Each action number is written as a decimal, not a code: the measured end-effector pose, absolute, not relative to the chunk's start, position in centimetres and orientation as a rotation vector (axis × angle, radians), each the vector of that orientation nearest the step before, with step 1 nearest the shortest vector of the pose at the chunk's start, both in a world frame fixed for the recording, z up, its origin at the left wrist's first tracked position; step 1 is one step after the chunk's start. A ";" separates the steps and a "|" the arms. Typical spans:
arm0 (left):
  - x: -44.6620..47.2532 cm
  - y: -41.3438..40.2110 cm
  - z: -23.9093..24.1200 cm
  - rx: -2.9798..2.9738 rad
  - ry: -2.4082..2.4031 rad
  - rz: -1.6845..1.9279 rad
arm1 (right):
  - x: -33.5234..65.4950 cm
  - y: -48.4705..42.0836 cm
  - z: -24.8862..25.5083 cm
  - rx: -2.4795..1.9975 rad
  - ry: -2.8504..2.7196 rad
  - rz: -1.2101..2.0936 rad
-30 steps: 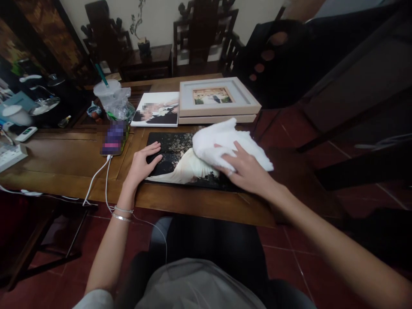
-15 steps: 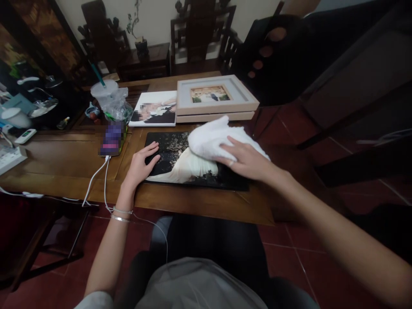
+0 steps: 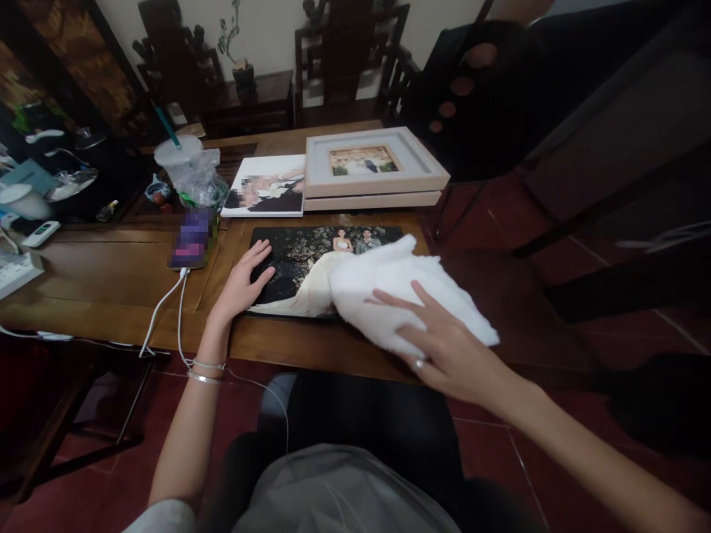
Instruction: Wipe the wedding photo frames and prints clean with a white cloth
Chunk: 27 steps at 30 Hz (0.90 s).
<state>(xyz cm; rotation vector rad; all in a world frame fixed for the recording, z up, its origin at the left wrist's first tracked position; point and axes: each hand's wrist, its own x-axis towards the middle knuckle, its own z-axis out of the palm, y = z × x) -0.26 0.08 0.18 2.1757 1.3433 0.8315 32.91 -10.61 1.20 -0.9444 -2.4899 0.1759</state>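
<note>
We look down at a wooden counter (image 3: 125,270) where a dark photo panel (image 3: 303,277) lies flat near the front edge, its right part hidden under a white towel (image 3: 383,292). Our left hand (image 3: 247,277) rests on the panel's left end, fingers loosely extended, thumb held apart. Our right hand (image 3: 444,333) lies over the towel with its fingers spread; folds hide whether any of them pinch the fabric.

We judge the likeliest trouble to be the panel sliding or swivelling, since only its left end is visibly steadied and a hard sideways push could overcome that. Grit caught in the towel might scratch the print, and so might the ring (image 3: 419,363) on our right hand if it met the surface. White charging cables (image 3: 181,318) hang close to our left wrist; a snag could pull the phone (image 3: 192,238) off.

The panel is a thin, smooth-looking rectangle, nearly black, crossed by the cream sweep of a printed gown. The towel is soft and bunched, its border ragged. Just beyond lie a flat, white-edged photo print (image 3: 266,185) and a deep picture frame (image 3: 372,163) of pale wood, stacked on another. Further left, a crinkled clear plastic bag (image 3: 203,181) sits against a translucent cup (image 3: 178,155).
</note>
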 end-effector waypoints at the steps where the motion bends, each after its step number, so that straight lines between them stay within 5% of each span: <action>1: -0.3 0.1 0.1 2.179 1.344 0.819 | 32.9 -11.8 1.4 -0.888 -2.513 0.188; 7: 0.0 -0.3 0.0 2.222 1.391 0.805 | 32.7 -11.2 1.9 -0.815 -2.565 0.260; 18: 0.0 -0.5 0.2 2.204 1.384 0.807 | 33.8 3.1 3.3 -1.427 -2.274 0.337; 27: 0.2 -0.5 0.1 2.184 1.399 0.828 | 32.7 -6.9 1.4 -1.127 -2.389 0.239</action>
